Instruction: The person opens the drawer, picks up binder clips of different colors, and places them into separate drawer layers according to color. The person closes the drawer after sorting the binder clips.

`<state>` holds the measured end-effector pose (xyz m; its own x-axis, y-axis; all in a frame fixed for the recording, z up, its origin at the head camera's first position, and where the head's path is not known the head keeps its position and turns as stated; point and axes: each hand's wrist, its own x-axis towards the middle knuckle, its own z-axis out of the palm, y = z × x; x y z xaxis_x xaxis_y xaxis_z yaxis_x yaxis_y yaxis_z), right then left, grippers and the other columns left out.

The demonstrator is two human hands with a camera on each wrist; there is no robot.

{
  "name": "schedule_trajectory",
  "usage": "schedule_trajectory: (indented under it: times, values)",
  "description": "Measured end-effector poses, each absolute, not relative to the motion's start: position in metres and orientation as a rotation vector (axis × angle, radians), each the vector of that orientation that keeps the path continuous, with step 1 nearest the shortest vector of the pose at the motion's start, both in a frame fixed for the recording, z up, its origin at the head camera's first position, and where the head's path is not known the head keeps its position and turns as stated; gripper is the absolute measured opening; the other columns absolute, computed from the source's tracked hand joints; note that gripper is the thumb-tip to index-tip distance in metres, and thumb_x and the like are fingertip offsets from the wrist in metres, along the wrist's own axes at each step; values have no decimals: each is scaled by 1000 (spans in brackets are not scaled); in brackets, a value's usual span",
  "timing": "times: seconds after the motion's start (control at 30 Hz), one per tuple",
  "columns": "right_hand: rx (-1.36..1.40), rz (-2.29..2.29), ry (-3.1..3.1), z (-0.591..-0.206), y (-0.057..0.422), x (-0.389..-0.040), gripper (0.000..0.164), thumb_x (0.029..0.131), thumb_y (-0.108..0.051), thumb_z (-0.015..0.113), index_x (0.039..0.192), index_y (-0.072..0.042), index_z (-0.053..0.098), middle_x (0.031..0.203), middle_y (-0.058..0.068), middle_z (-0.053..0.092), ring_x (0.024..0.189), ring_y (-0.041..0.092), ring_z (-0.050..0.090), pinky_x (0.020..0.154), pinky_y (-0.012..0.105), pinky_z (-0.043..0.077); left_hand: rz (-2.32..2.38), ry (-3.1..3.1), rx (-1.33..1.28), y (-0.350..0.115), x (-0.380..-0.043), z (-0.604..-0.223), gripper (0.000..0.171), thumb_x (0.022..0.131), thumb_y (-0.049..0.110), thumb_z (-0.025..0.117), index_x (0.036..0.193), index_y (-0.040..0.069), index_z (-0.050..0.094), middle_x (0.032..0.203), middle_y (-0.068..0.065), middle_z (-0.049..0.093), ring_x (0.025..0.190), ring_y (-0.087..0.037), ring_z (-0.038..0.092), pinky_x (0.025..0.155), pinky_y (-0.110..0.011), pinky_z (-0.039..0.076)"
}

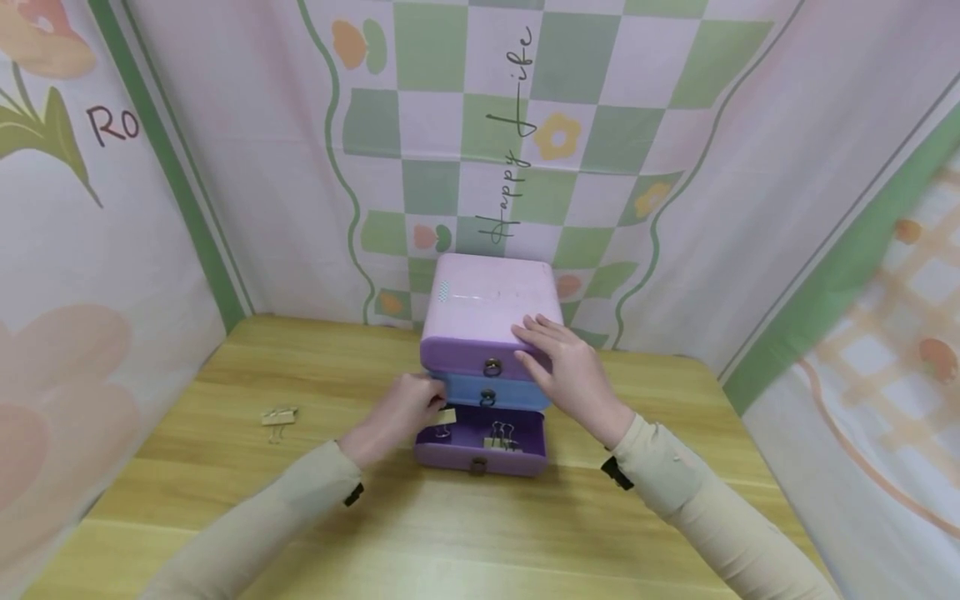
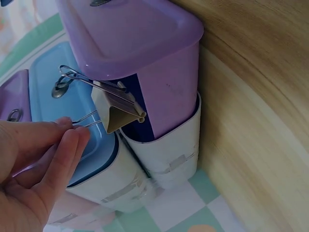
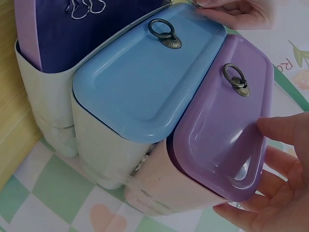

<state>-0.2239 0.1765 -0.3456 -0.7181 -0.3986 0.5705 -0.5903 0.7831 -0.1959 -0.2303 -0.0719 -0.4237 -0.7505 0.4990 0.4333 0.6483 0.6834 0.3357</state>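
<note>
A gold binder clip (image 2: 116, 108) is pinched by one wire handle between the thumb and fingers of my left hand (image 1: 401, 417). The clip hangs over the left side of the pulled-out bottom drawer (image 1: 517, 463), which is purple with a dark inside. At the right of that drawer lie other binder clips (image 1: 501, 442); how many is hard to tell. My right hand (image 1: 573, 371) rests on the right front edge of the drawer box (image 1: 487, 287), fingers on its pink top. In the right wrist view the thumb touches the purple top drawer (image 3: 217, 130).
The blue middle drawer (image 3: 145, 82) and the top drawer are closed, each with a ring pull. On the wooden table (image 1: 225, 500), off to the left, lies another gold binder clip (image 1: 280, 417). A patterned cloth (image 1: 502, 125) hangs behind the box.
</note>
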Motion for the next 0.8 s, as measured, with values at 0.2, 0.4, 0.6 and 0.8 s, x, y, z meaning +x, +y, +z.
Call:
schedule_trajectory:
  times: [0.2, 0.4, 0.6, 0.8]
  values:
    - [735, 502, -2452, -346, 177, -224, 37, 90, -26, 66, 123, -12, 64, 129, 12, 60, 126, 29, 52, 103, 47, 44, -676, -2628, -944, -69, -231, -426, 24, 77, -8, 64, 61, 8, 59, 61, 3, 52, 55, -6, 43, 46, -15, 39]
    - [728, 510, -2474, -345, 176, -224, 37, 90, -27, 65, 124, -12, 63, 130, 11, 60, 127, 29, 52, 104, 47, 43, -664, -2640, -937, -69, -231, -429, 28, 77, -8, 65, 59, 11, 55, 60, 5, 51, 54, -5, 42, 46, -15, 38]
    - [731, 511, -2476, -344, 176, -223, 37, 90, -27, 65, 124, -12, 63, 130, 12, 59, 127, 29, 51, 104, 48, 43, -644, -2659, -950, -68, -230, -433, 23, 77, -6, 67, 62, 10, 59, 61, 5, 54, 55, -5, 44, 47, -15, 40]
    - [720, 505, -2485, -345, 176, -223, 37, 91, -28, 64, 125, -13, 63, 131, 11, 59, 127, 29, 51, 104, 48, 43, -641, -2653, -961, -68, -228, -437, 12, 77, -5, 68, 71, 6, 67, 71, -1, 64, 62, -8, 56, 54, -15, 47]
